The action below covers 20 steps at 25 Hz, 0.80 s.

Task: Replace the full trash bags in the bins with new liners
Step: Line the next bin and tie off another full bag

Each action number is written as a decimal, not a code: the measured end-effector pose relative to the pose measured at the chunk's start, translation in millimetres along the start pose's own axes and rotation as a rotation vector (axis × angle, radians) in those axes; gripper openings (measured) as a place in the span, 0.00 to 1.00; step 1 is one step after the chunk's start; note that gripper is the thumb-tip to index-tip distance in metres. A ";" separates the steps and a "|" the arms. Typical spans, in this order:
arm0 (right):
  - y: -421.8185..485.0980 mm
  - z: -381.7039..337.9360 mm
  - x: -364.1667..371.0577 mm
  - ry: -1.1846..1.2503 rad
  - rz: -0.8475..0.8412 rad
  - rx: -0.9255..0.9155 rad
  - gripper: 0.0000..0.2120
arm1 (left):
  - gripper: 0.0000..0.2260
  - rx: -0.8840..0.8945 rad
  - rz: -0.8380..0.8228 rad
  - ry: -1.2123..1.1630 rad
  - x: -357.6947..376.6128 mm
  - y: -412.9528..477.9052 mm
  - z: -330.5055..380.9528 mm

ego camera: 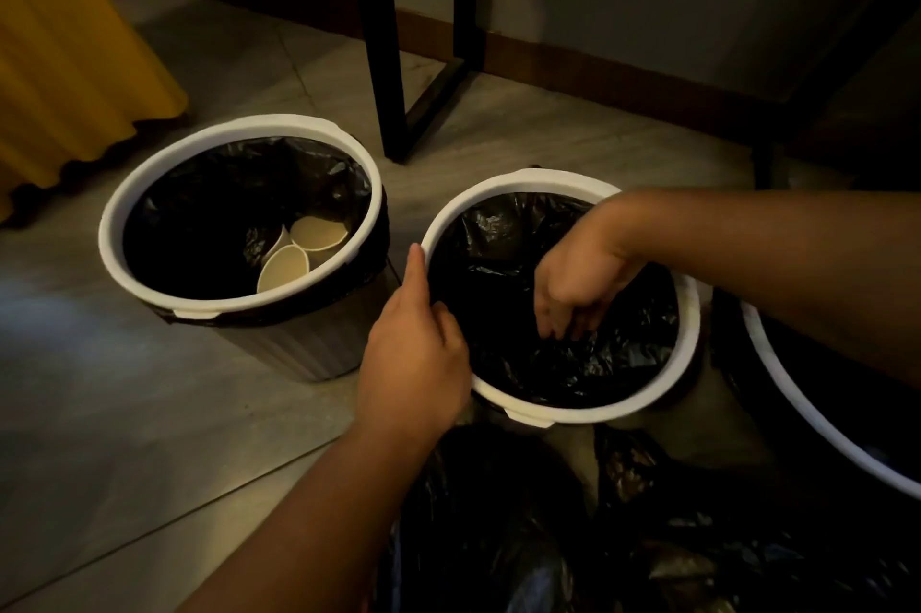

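Three white-rimmed bins are recorded on the tiled floor (124,413). The left bin (149,194) is set farther off, and a third bin (797,393) is cut off at the right edge. Loose black bags (498,513) are heaped at the near edge. The middle bin (548,179) is fitted with a black liner (498,273), slack and crumpled inside.

The left hand (413,353) is clamped over the middle bin's near-left rim. The right hand (578,283) is lowered inside, fingers curled into the liner's folds, apparently pinching plastic. Seating of the liner is judged to be in hand. Next, the plastic is to be spread downward and its edge checked round the rim.

Paper cups (319,233) are noted in the left bin, which is judged yet to be emptied.
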State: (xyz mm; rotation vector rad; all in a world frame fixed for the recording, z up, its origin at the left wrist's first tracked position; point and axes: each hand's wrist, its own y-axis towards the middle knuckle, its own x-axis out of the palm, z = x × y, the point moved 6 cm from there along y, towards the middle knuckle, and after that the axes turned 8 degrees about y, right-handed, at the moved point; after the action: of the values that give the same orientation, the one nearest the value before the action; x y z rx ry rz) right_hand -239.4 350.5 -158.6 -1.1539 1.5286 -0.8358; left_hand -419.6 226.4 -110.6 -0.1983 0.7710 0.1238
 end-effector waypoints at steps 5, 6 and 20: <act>44.8 10.1 -4.8 -0.352 0.117 0.156 0.24 | 0.30 -0.007 -0.003 0.019 -1.8 0.8 1.9; 55.5 13.4 6.2 -0.381 0.075 0.218 0.27 | 0.30 -0.007 -0.005 0.019 -1.9 -0.3 1.9; -47.1 -34.6 44.0 -0.202 0.214 -0.184 0.13 | 0.28 -0.006 0.133 0.036 -7.5 -2.9 2.6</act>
State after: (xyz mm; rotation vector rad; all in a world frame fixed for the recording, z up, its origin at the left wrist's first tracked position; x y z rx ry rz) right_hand -262.4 292.8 -119.9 -1.1450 1.5500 -0.4288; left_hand -422.7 223.8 -103.1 -0.1554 0.8194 0.2495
